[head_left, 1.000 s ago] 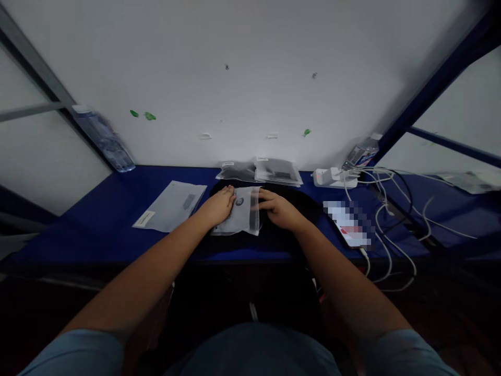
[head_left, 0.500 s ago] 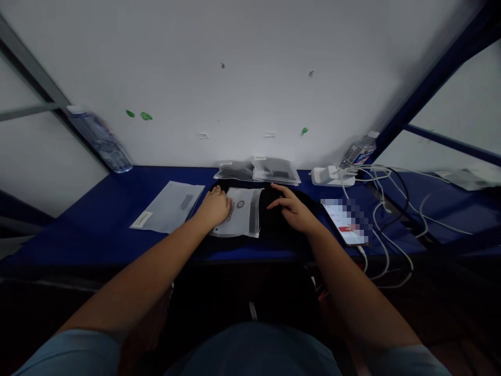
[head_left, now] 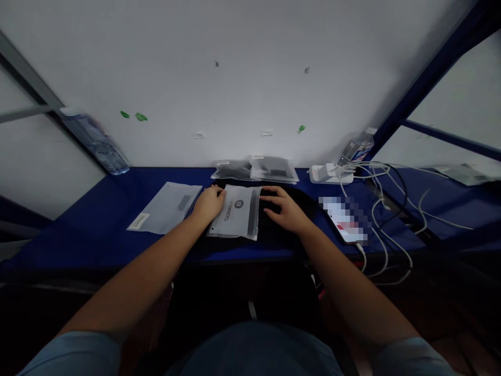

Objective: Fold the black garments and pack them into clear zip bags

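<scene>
A frosted plastic zip bag [head_left: 236, 213] with a round logo and dark lettering lies flat in front of me. Beneath it spreads a black cloth-like thing [head_left: 307, 203], its exact kind too dark to make out. My left hand [head_left: 209, 203] is closed at the bag's upper left edge, fingers bent and thumb against it. On the other side, my right hand [head_left: 285, 210] is open, fingers spread, the tips at the bag's right edge over the black material. Left of my left hand lies a larger frosted bag [head_left: 166, 208] with a white label.
Several frosted bags [head_left: 274, 169] lie against the wall at the back of the blue table [head_left: 105, 209]. To the right are a phone [head_left: 344, 222], a white power strip [head_left: 331, 174], tangled cables [head_left: 385, 235] and a bottle [head_left: 358, 148]. Another bottle [head_left: 96, 142] leans at the left.
My left hand has shifted to the bag's left edge, baring its lettering. The right hand has moved left, bringing its fingertips to the bag's right edge. The view has shifted slightly.
</scene>
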`<action>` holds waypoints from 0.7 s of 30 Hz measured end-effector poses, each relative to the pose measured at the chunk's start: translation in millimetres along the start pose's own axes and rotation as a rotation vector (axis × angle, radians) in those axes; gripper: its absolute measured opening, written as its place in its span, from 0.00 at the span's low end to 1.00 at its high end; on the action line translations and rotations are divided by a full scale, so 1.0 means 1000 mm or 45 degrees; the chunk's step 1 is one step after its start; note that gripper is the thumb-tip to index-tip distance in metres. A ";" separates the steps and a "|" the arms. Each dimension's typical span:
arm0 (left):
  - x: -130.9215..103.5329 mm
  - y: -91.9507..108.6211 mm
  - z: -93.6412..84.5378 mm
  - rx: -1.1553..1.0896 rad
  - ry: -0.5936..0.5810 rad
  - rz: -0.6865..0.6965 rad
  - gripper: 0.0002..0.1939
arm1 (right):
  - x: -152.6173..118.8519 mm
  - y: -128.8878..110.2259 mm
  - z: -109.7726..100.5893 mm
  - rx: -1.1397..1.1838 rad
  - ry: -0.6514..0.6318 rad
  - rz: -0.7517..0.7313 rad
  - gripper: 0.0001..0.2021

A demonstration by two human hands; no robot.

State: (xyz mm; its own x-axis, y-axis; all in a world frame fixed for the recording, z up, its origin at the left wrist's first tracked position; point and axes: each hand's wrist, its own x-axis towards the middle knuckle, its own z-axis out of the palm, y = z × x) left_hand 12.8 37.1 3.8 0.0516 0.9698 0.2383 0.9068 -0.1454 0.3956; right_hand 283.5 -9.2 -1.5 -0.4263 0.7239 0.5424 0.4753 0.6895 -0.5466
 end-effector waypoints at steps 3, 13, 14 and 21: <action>0.001 -0.001 -0.001 -0.050 -0.012 -0.051 0.15 | 0.001 0.003 0.000 0.042 0.051 -0.017 0.19; 0.000 -0.003 -0.016 -0.006 0.176 -0.080 0.13 | 0.001 0.005 0.003 0.039 0.178 0.039 0.21; 0.001 -0.004 -0.022 -0.004 0.195 -0.101 0.13 | 0.001 0.005 0.003 0.038 0.195 0.044 0.21; 0.009 -0.059 -0.072 0.249 0.272 -0.212 0.18 | 0.001 0.014 0.004 0.052 0.315 0.135 0.24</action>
State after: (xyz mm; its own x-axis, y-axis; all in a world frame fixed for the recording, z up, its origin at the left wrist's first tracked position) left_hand -70.7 40.1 46.4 -0.1737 0.9113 0.3733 0.9598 0.0717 0.2715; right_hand 286.9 1.5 -10.9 -0.1723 0.7675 0.6175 0.4739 0.6141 -0.6311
